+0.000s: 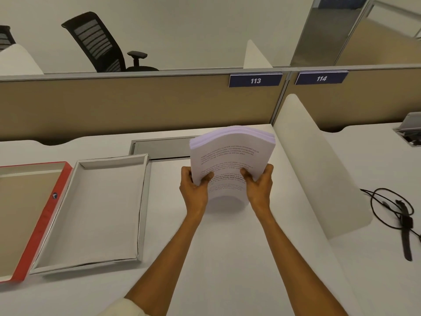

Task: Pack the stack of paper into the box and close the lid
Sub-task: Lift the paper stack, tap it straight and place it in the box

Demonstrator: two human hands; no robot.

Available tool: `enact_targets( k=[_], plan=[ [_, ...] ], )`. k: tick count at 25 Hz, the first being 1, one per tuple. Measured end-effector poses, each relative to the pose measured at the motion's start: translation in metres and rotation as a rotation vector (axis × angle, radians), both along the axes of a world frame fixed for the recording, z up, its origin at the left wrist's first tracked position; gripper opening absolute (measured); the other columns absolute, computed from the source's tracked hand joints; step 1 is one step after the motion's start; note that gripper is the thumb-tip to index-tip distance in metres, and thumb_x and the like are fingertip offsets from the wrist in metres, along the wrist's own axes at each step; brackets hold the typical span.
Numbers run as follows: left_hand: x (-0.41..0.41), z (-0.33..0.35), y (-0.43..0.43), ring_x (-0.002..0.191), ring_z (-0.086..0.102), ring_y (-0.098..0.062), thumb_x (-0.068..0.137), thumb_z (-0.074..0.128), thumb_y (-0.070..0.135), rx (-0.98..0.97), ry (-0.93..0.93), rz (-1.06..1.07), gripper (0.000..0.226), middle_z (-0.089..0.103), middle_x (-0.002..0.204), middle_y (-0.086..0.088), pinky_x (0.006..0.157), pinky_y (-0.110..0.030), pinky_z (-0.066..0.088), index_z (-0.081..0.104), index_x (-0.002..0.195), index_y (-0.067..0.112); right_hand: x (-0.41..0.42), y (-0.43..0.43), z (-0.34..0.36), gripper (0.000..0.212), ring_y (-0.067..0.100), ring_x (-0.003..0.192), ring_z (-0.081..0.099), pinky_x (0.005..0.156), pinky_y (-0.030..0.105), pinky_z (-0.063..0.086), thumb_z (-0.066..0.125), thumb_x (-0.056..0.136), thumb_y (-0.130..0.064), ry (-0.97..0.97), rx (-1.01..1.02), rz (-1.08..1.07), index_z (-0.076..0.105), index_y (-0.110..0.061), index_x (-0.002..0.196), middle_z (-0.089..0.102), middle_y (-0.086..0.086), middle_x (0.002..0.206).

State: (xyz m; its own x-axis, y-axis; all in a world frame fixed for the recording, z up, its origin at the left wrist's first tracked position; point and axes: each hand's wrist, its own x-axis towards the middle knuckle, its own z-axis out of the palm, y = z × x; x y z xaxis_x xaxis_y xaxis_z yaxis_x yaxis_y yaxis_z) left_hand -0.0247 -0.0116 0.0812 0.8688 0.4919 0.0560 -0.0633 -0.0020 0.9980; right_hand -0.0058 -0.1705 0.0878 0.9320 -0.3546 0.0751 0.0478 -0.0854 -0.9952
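Note:
A thick stack of printed white paper stands tilted above the desk, its near edge resting low and its top bowed away from me. My left hand grips its lower left side and my right hand grips its lower right side, thumbs on the printed face. To the left lies the open white box, empty inside. Its red-edged lid lies upside down beside the box at the far left, touching it.
A white desk divider rises just right of the paper. Beyond it a black cable and a wristwatch lie on the neighbouring desk. A grey cable hatch sits behind the box, before the tan partition.

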Motion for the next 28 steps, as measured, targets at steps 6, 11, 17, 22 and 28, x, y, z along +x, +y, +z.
enact_targets(
  k=[6,11,17,22,28],
  plan=[
    [-0.007,-0.010,0.000,0.087,0.066,-0.012,0.078,0.080,0.018,-0.005,-0.018,0.014,0.042,0.062,0.094,0.020,0.064,-0.006,0.053,0.047,0.091,0.041,-0.005,-0.002,-0.010,0.044,0.007,0.095,0.060,0.063,0.009,0.054,0.073,0.083,-0.014,-0.011,0.005,0.031,0.038,-0.023,0.108,0.056,-0.012,0.100],
    [-0.009,-0.014,0.000,0.087,0.065,-0.012,0.079,0.079,0.016,0.001,-0.004,0.020,0.042,0.062,0.095,0.018,0.061,-0.005,0.052,0.047,0.092,0.040,-0.005,-0.002,-0.017,0.044,0.007,0.093,0.059,0.061,0.008,0.055,0.073,0.083,-0.014,0.014,-0.019,0.036,0.039,-0.016,0.110,0.057,-0.003,0.103],
    [-0.006,-0.016,0.003,0.089,0.065,-0.015,0.079,0.079,0.018,-0.001,0.011,-0.005,0.044,0.061,0.097,0.017,0.061,-0.006,0.053,0.045,0.094,0.042,-0.005,-0.003,-0.020,0.046,0.007,0.094,0.060,0.063,0.006,0.053,0.075,0.082,-0.018,-0.015,0.010,0.043,0.040,-0.027,0.111,0.057,-0.017,0.101],
    [-0.004,-0.020,0.005,0.094,0.064,-0.012,0.073,0.084,0.019,-0.017,0.021,-0.035,0.052,0.061,0.102,0.017,0.064,-0.005,0.053,0.047,0.106,0.034,-0.005,-0.001,-0.023,0.058,0.008,0.096,0.061,0.066,0.008,0.055,0.079,0.078,-0.024,-0.025,0.036,0.043,0.038,-0.037,0.118,0.057,-0.020,0.105],
    [0.001,-0.019,0.009,0.092,0.061,-0.004,0.068,0.088,0.019,0.044,0.042,-0.079,0.066,0.057,0.102,0.024,0.067,-0.002,0.050,0.043,0.114,0.034,-0.002,-0.002,-0.025,0.076,0.005,0.097,0.062,0.069,0.005,0.052,0.089,0.063,-0.029,-0.025,-0.002,0.040,0.039,-0.040,0.118,0.057,-0.026,0.105]
  ],
)
